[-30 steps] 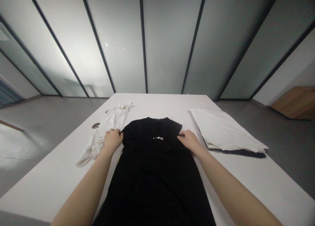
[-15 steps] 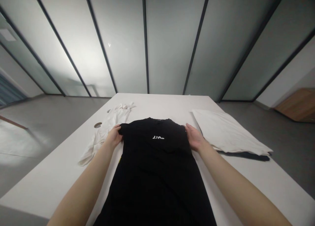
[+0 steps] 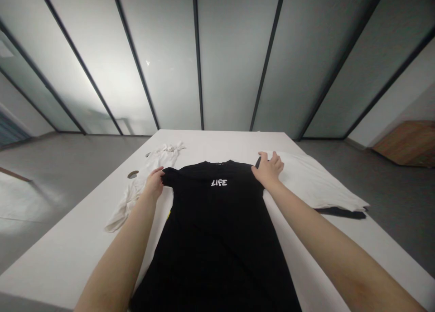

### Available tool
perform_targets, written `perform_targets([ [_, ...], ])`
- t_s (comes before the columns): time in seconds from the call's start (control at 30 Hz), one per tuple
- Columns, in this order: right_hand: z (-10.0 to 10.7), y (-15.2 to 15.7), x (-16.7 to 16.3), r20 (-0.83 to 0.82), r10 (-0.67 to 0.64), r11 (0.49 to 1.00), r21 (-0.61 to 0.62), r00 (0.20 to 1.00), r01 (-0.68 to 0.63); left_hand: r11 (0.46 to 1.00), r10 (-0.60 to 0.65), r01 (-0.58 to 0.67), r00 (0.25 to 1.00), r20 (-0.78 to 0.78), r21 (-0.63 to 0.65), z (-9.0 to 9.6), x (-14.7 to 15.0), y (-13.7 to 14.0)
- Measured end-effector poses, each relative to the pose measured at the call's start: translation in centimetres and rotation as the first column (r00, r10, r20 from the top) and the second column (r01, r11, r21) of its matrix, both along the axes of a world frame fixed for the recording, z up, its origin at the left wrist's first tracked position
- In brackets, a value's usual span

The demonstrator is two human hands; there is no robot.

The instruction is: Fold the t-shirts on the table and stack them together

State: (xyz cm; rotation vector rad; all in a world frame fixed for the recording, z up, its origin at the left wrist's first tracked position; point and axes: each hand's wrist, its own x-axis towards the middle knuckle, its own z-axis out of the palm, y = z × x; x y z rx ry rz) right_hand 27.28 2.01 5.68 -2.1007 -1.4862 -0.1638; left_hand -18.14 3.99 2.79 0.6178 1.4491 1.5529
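Observation:
A black T-shirt [image 3: 220,230] with small white lettering on its chest lies spread on the white table, collar away from me. On the left, my left hand [image 3: 155,182] is closed on the end of one sleeve, pulling it out sideways. My right hand [image 3: 269,170] lies over the other sleeve and shoulder with its fingers spread, partly covering that sleeve. The fingertips of this hand reach the edge of a folded white garment [image 3: 312,180]. A little yellow shows at the left side of the shirt.
The white table [image 3: 220,144] reaches toward frosted glass panels. A crumpled white garment [image 3: 146,180] lies along its left side, near a round hole [image 3: 132,174]. Something dark [image 3: 343,213] sticks out beneath the folded white garment on the right.
My left hand has drawn its sleeve slightly outward. My right hand has turned palm down and spread its fingers over the right sleeve. The shirt's front looks flatter, its lettering clearer.

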Motion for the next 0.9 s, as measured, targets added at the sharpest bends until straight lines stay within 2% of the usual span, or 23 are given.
perform_targets([
  [0.07,-0.9,-1.2,-1.7,0.095,0.064,0.997,-0.054,0.993,-0.059,1.0,0.014,-0.015,0.999,-0.046,-0.003,-0.2,0.5,0.4],
  [0.13,-2.0,-2.3,-3.6,0.12,0.138,0.985,-0.122,0.983,-0.124,0.999,-0.006,0.001,0.993,-0.122,-0.035,0.1,0.7,0.9],
  [0.23,-3.5,-3.6,-6.2,0.099,0.225,0.947,-0.257,0.969,-0.193,0.997,0.016,-0.042,0.943,-0.332,-0.072,1.5,0.4,1.8],
  [0.33,-4.5,-4.0,-8.4,0.067,0.255,0.885,-0.419,0.965,-0.205,0.993,0.08,-0.115,0.859,-0.505,-0.037,3.5,0.2,2.5],
  [0.4,-4.7,-3.6,-9.4,0.039,0.249,0.843,-0.501,0.968,-0.197,0.988,0.125,-0.151,0.739,-0.662,0.018,4.5,1.1,2.4],
  [0.43,-4.7,-3.3,-9.7,0.023,0.246,0.826,-0.528,0.969,-0.197,0.987,0.14,-0.154,0.627,-0.766,0.054,4.8,2.1,2.1],
  [0.5,-4.5,-2.4,-9.9,-0.005,0.253,0.8,-0.561,0.967,-0.212,0.99,0.126,-0.094,0.316,-0.94,0.102,4.7,4.9,1.3],
  [0.57,-4.2,-1.5,-9.8,-0.019,0.278,0.786,-0.57,0.96,-0.239,0.999,0.023,0.046,0.132,-0.991,0.029,3.7,8.4,0.2],
  [0.67,-3.8,-0.6,-9.4,-0.031,0.327,0.785,-0.547,0.945,-0.289,0.973,-0.14,0.183,-0.035,-0.99,-0.144,1.3,13.2,-1.6],
  [0.73,-3.8,-0.5,-9.1,-0.03,0.334,0.82,-0.484,0.942,-0.306,0.96,-0.171,0.211,-0.079,-0.982,-0.184,-0.2,15.1,-2.7],
  [0.83,-4.0,-1.4,-8.9,-0.002,0.323,0.898,-0.316,0.946,-0.307,0.966,-0.147,0.209,-0.056,-0.988,-0.156,-1.3,15.8,-4.3],
  [0.9,-4.2,-2.7,-8.9,0.004,0.319,0.92,-0.242,0.948,-0.308,0.961,-0.133,0.238,-0.047,-0.99,-0.141,-1.5,15.4,-5.5],
])
